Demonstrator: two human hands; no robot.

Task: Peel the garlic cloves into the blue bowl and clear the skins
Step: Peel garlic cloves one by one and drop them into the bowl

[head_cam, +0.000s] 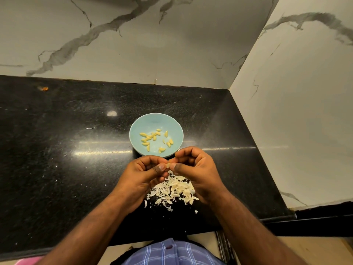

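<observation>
Pinching one small garlic clove [167, 165] between thumb and fingertips, your left hand [142, 175] and right hand [194, 169] meet just above the counter, fingers curled inward on both sides. The clove sits at the point where the two thumbs nearly touch. Directly beneath and toward you lies a loose heap of pale garlic skins [173, 190] on the black countertop [66, 140], partly covered by your right palm; a few stray flakes lie apart from the heap. Just beyond your fingertips stands the blue bowl [156, 119], upright, holding a scatter of yellow peeled cloves [148, 138] across its floor. Behind the counter rises a white marble-patterned wall [133, 44], meeting a second wall at your right.
</observation>
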